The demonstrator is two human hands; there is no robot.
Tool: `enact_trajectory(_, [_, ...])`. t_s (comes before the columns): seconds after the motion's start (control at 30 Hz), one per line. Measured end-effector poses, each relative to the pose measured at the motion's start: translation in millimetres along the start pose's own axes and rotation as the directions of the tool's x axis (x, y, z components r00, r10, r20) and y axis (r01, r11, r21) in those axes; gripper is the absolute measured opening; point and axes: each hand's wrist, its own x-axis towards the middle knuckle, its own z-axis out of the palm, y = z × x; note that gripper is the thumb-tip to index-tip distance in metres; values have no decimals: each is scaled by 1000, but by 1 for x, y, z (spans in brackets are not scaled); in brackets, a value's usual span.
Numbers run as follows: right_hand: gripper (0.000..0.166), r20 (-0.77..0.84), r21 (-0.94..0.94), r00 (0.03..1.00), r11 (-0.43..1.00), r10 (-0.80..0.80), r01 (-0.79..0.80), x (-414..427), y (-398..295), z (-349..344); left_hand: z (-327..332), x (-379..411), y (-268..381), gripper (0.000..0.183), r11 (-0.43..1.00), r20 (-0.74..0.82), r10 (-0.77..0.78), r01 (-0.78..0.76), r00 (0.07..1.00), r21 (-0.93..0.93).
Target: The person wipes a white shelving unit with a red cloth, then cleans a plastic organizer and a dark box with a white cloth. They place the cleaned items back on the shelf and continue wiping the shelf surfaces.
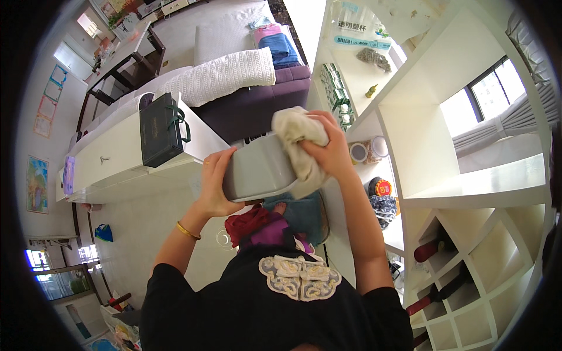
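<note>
A grey plastic box (pixel 259 166) is held up in front of my chest, its smooth outer side facing the camera. My left hand (pixel 217 182) grips its left end, with the thumb below and the fingers on top. In my right hand (pixel 331 145) is a bunched off-white cloth (pixel 298 131), pressed against the right end of the box. Part of the cloth hangs over the box's edge and hides that end. What the box holds cannot be seen.
A black gift box with a green ribbon handle (pixel 160 131) stands on a white cabinet (pixel 118 153) at left. Ahead is a purple sofa (pixel 263 105) with folded clothes (pixel 279 46). White shelving (pixel 474 199) with bottles stands at right. Below are a red cloth (pixel 248 223) and a teal cushioned seat (pixel 303 215).
</note>
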Motion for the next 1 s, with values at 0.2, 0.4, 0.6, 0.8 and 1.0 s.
enact_trajectory(0.2, [32, -224, 15, 887, 911, 405, -412, -46, 127, -18, -3, -25, -15, 91, 999, 90, 18, -21, 996, 30])
enact_trajectory(0.4, [33, -193, 489, 912, 841, 363, -232, -25, 33, -25, 1, -7, -12, 92, 977, 134, -117, 90, 984, 191])
enact_trajectory(0.6, [44, 97, -516, 968, 820, -233, 249, -19, -35, 35, 39, 18, -2, 86, 963, 123, -126, 91, 984, 254])
enact_trajectory(0.8, [36, -345, -400, 903, 830, 255, -388, -71, 96, 21, 40, -22, -38, 87, 937, -49, -340, 343, 939, 62])
enact_trajectory(1.0, [32, -359, 686, 596, 636, 718, -353, -105, 113, 1, 55, -29, -91, 85, 308, 123, -770, 533, 626, -788])
